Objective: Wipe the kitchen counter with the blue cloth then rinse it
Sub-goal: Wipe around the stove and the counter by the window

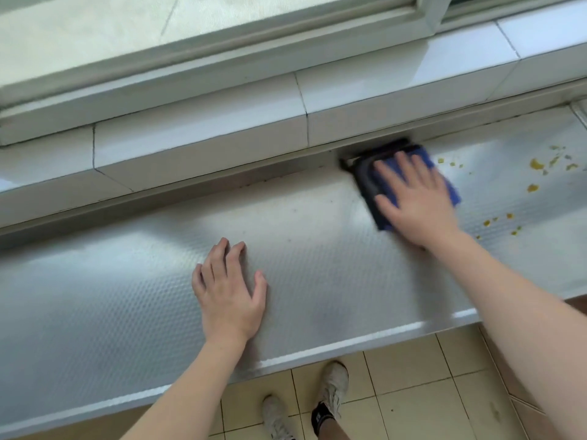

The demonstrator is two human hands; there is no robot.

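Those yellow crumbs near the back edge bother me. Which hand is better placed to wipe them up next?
The right hand. It is already pressed flat on the blue cloth, right beside the crumbs. The left hand rests bare on the counter, far from them.

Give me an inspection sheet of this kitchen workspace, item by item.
Surface: textured metal counter, with yellow crumbs scattered at its right end.
Job's things: blue cloth lies flat near the back edge, left of the crumbs.
Clutter: nothing seen besides the crumbs.
Grippers: right hand pressed flat on the cloth; left hand resting open on bare counter.
Cables: nothing seen.
Surroundings: white tiled ledge and window frame behind; tiled floor below.
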